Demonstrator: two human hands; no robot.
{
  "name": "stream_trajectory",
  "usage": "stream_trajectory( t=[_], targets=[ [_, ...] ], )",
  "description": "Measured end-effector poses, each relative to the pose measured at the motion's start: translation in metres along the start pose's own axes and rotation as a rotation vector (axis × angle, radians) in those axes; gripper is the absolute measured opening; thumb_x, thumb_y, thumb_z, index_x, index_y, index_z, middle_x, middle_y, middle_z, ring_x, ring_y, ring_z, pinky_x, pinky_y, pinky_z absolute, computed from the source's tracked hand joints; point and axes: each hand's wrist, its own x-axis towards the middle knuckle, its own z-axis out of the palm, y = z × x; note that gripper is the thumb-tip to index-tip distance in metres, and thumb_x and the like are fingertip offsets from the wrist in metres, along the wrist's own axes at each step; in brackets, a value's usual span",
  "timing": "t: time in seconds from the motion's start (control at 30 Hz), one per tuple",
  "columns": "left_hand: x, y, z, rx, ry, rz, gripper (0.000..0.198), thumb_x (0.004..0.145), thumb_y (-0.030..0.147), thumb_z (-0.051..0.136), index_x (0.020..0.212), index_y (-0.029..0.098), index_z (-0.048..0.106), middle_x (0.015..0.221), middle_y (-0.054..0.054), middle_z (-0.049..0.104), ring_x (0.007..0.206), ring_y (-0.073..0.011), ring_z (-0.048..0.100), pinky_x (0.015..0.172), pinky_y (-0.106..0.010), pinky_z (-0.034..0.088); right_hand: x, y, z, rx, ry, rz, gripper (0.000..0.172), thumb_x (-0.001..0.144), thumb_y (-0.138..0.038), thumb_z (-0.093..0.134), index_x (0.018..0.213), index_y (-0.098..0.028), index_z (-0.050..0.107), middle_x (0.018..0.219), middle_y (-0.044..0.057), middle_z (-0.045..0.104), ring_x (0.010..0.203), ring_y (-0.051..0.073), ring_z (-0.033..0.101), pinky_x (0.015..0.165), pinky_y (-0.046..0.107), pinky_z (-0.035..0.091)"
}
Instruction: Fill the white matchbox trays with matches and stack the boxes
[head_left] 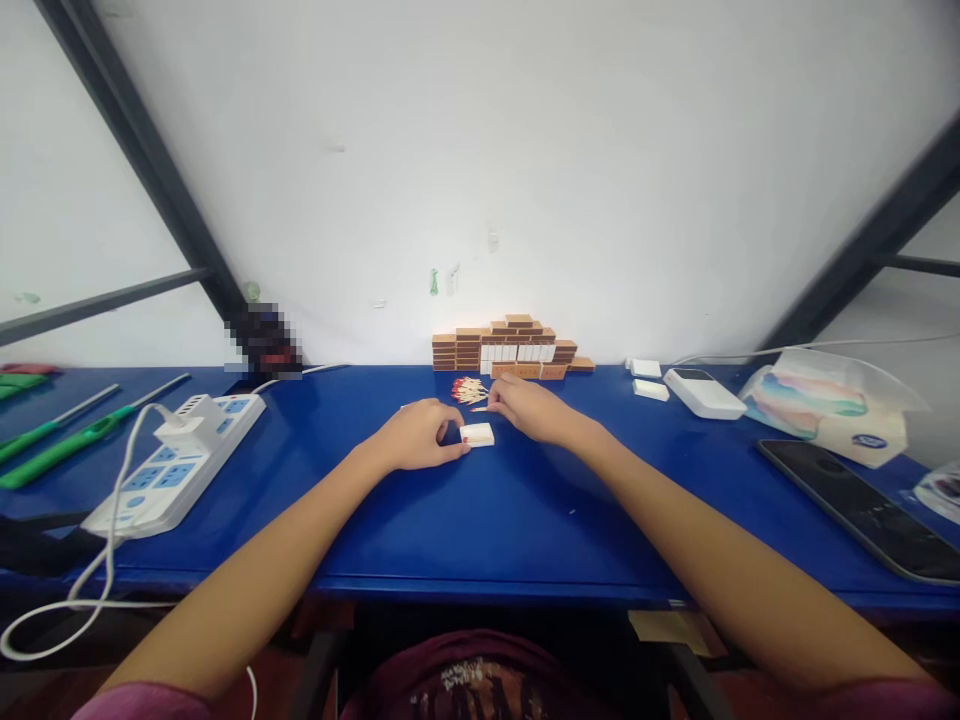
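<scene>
My left hand [424,435] grips the left end of a small white matchbox tray [480,434] between thumb and fingers, low over the blue table. My right hand [517,405], a little behind and to the right of the tray, is closed in a pinch on a matchstick [478,408] that points left. A loose pile of red-tipped matches [469,390] lies just beyond my hands. Against the wall stands a stepped stack of matchboxes [457,352], brown ones with several white ends among them.
On the left lie a white power strip [176,500] with a plugged-in charger and cable, and green-handled tools [71,447]. To the right are small white boxes [650,390], a white device [705,393], a plastic packet [832,400] and a black phone [862,508].
</scene>
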Motion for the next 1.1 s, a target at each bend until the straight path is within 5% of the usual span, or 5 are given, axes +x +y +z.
stream_trajectory(
  t=[0.37,0.7,0.9,1.1],
  targets=[
    [0.001,-0.001,0.000,0.031,0.019,0.006,0.027,0.090,0.046,0.070,0.099,0.021,0.075,0.075,-0.002,0.069,0.075,-0.0194,0.062,0.067,-0.031,0.039,-0.012,-0.039,-0.017,-0.221,-0.148,-0.070,0.016,0.108,-0.021,0.053,0.107,-0.014,0.067,0.119,0.015,0.066,0.090,0.022,0.066,0.070,0.030,0.041],
    [0.000,-0.001,0.001,0.040,0.023,0.017,0.027,0.090,0.044,0.070,0.100,0.020,0.075,0.077,-0.003,0.070,0.077,-0.0203,0.063,0.068,-0.031,0.041,-0.013,-0.043,-0.007,-0.086,-0.166,-0.098,0.017,0.110,-0.024,0.050,0.107,-0.016,0.065,0.114,0.012,0.069,0.087,0.020,0.065,0.068,0.028,0.037],
    [0.000,0.000,0.000,0.032,0.012,0.009,0.027,0.089,0.045,0.071,0.101,0.021,0.075,0.075,-0.002,0.069,0.074,-0.0194,0.062,0.068,-0.031,0.041,-0.006,-0.022,-0.003,0.004,0.027,-0.087,0.013,0.106,-0.021,0.053,0.099,-0.018,0.064,0.106,0.010,0.069,0.090,0.020,0.063,0.073,0.029,0.040],
    [0.000,0.002,-0.001,0.024,0.002,-0.019,0.028,0.090,0.046,0.070,0.101,0.022,0.074,0.076,-0.002,0.070,0.079,-0.0207,0.063,0.068,-0.031,0.041,0.011,0.020,0.022,0.021,0.174,-0.057,0.010,0.103,-0.021,0.061,0.112,-0.017,0.064,0.113,0.010,0.067,0.092,0.021,0.064,0.080,0.030,0.044]
  ],
)
